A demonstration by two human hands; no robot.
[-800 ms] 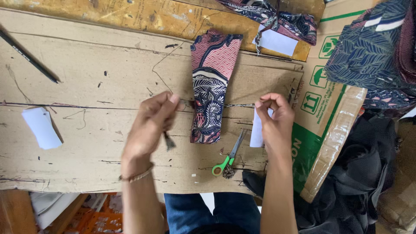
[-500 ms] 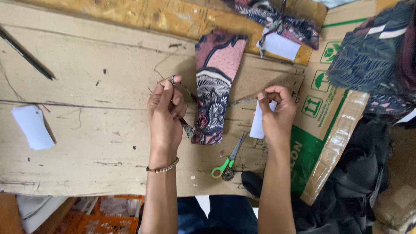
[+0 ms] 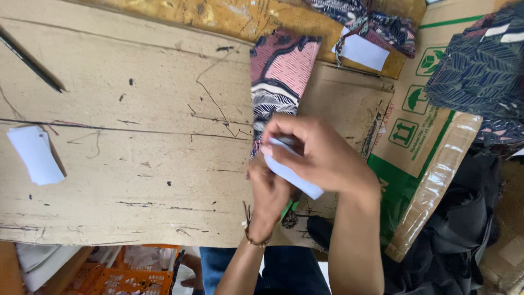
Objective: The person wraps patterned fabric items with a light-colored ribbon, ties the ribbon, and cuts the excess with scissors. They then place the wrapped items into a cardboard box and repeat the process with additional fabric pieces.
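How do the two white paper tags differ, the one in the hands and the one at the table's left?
The held tag is pinched in the right hand, partly covered; the loose tag lies flat, untouched and fully visible on the wooden table. Both are white and rectangular.

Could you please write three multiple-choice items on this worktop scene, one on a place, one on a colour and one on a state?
1. Where does the loose white paper slip lie?
A. at the worktop's left edge
B. on the cardboard box
C. on the patterned cloth

2. What colour is the tag that the right hand holds?
A. yellow
B. white
C. green

3. How do the two hands stand?
A. far apart
B. close together, over the patterned cloth
C. flat on the worktop

Answers: 1 A, the slip lies alone at the left on the worktop. 2 B, the tag is white. 3 B, the left hand sits under the right, by the patterned cloth.
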